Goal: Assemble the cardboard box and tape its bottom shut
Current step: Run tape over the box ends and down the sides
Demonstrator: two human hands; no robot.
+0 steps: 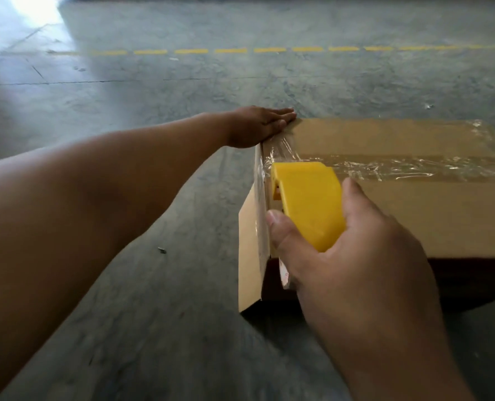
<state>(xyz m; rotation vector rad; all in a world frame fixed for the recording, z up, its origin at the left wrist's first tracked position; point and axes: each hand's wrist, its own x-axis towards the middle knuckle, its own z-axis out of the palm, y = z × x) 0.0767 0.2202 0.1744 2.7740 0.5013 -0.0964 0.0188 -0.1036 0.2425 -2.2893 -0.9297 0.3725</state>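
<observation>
Right hand (353,253) in lower right of frame, fingers closed around a yellow tape dispenser (308,202); thumb along the dispenser's left side, the other fingers wrapped over its right side. A bit of the tape roll (284,273) shows just below the thumb, mostly hidden by the hand. Dispenser's front end sits at the left edge of the cardboard box (414,215), where the top face meets the left side.

Box fills the centre right of frame, brown, flaps closed on the upper face, running off the right edge of the picture. Its near side is in dark shadow. A left side panel hangs down toward the floor at lower centre. Clear tape (399,169) runs as a wrinkled, shiny strip across the top face from the dispenser toward the right edge. More clear tape folds over the left edge and down the left side of the box. Another crumpled patch of tape at the box's far right corner.

Left arm reaches in from the left of frame, across the middle. Left hand (257,127) lies flat, fingers straight and together, palm down on the far left corner of the box, gripping nothing.

Grey concrete floor (153,285) all around, scuffed. Small dark scrap (161,250) on the floor left of the box. Dashed yellow line (231,50) crosses the floor in the upper part of frame. Bright glare in upper left corner.
</observation>
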